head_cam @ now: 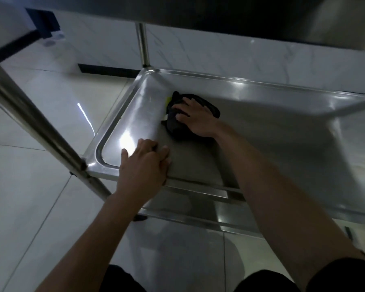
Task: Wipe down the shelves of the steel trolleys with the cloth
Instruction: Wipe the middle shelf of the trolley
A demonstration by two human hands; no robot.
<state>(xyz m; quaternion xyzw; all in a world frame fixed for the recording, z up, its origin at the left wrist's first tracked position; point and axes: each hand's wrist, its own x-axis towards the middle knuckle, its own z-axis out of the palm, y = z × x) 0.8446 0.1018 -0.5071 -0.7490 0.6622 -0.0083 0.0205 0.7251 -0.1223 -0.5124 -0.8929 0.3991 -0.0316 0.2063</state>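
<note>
A steel trolley's middle shelf [272,148] fills the centre of the head view, a shallow tray with a raised rim. A dark cloth [175,125] with a small yellow-green patch lies bunched in the shelf's far left part. My right hand [198,119] presses flat on top of the cloth, fingers spread over it. My left hand [145,163] grips the shelf's near rim close to the front left corner, fingers curled over the edge. The underside of the upper shelf [198,11] hangs dark overhead.
A slanted steel post [30,114] crosses the left side, and an upright post [142,45] stands at the shelf's far left corner. A lower shelf rim [198,220] shows below. Pale floor tiles [30,207] and a marble-look wall [219,53] surround the trolley.
</note>
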